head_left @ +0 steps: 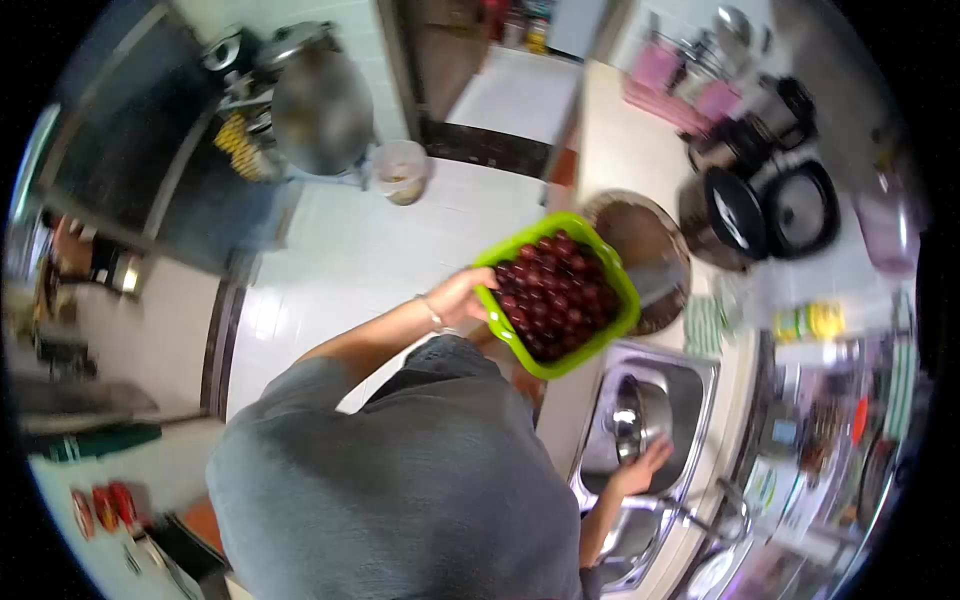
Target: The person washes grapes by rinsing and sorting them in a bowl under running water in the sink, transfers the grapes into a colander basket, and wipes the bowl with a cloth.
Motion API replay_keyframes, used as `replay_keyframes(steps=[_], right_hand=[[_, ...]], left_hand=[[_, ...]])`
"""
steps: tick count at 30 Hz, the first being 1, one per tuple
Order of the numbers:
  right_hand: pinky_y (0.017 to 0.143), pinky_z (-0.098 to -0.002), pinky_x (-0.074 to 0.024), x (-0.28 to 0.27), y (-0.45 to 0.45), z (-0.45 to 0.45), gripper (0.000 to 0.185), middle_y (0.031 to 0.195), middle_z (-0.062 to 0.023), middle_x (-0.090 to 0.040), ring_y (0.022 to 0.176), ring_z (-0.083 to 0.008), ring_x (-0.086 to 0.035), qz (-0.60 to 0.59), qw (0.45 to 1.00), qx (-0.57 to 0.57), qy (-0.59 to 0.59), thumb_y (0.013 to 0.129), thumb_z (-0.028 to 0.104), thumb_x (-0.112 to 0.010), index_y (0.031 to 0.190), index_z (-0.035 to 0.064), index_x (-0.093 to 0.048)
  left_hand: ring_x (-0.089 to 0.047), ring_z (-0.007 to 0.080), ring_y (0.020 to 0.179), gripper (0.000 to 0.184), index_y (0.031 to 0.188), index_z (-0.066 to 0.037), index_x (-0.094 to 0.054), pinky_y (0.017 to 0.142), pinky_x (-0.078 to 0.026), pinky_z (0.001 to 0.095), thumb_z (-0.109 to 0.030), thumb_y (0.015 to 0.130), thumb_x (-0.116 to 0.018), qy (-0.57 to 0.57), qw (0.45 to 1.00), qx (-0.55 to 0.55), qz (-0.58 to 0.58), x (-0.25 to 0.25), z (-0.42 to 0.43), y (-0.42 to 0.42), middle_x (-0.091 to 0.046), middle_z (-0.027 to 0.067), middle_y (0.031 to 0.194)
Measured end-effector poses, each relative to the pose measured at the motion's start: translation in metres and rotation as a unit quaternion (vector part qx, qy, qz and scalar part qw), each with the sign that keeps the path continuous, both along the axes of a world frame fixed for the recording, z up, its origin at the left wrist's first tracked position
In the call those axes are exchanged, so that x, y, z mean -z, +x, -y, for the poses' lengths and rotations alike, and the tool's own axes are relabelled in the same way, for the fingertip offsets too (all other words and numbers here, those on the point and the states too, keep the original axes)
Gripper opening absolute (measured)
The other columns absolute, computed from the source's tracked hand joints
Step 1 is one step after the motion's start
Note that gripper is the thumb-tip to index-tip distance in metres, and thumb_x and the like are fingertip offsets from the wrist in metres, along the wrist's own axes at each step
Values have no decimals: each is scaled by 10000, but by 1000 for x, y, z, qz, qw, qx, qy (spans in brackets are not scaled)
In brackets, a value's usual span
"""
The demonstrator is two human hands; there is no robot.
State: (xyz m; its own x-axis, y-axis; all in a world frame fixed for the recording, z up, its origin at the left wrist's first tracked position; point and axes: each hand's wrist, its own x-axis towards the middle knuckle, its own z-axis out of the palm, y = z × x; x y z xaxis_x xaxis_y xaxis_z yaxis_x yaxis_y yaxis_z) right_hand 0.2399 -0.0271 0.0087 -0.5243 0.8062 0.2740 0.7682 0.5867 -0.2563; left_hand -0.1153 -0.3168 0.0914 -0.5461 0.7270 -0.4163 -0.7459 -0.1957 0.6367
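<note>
My left hand (466,300) grips the near-left rim of a bright green square basket (628,300), with a bracelet on the wrist. Round dark red fruit (555,295), like grapes or cherries, fill the basket, which is held up beside the counter. Over the steel sink (712,375), my right hand (645,468) is at the edge of a shiny metal bowl (655,412). The bowl looks tilted in the basin, and the fingers appear closed on its rim. Blur hides the exact grip.
A large round brown basket or tray (640,235) lies on the counter past the green basket. A faucet (735,510) arches by the sink. Black-lidded appliances (735,215) and a striped cloth (703,325) are along the wall side. A white bucket (401,172) stands on the floor.
</note>
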Motion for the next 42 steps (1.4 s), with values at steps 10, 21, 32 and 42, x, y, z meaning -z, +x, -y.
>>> replay_keyframes(steps=[10, 21, 32, 42], right_hand=[[559, -359, -490, -15, -15, 5, 729, 1365, -79, -321, 749, -298, -600, 120, 989, 76, -44, 677, -49, -477, 1296, 320, -368], [521, -358, -478, -12, -16, 29, 734, 1333, -93, -364, 620, -302, -592, -38, 989, 137, 50, 626, -68, -516, 1252, 307, -435], [799, -370, -420, -14, -20, -24, 549, 1187, -124, -516, 947, -329, -554, -213, 894, 392, -41, 714, -10, -427, 1239, 150, -461], [318, -230, -276, 7, -134, -132, 335, 760, -50, -495, 419, -122, -394, -683, 563, 305, -350, 722, 6, -469, 1013, 152, -388]], left_hand=[[-544, 248, 990, 429, 1171, -19, -435, 868, -446, 397, -161, 767, -472, -19, 999, 15, -21, -7, 7, -9, -535, 107, 1115], [-540, 244, 994, 409, 1158, -28, -435, 841, -461, 392, -143, 766, -460, -5, 1000, 20, 9, -3, 7, -41, -527, 97, 1122], [-515, 251, 1040, 455, 1187, -46, -439, 910, -409, 395, -138, 742, -452, 23, 998, 56, 12, 9, -11, -72, -523, 87, 1153], [-542, 249, 971, 389, 1122, -37, -471, 858, -437, 384, -127, 744, -462, 12, 999, 33, 10, -4, -28, -70, -550, 83, 1081]])
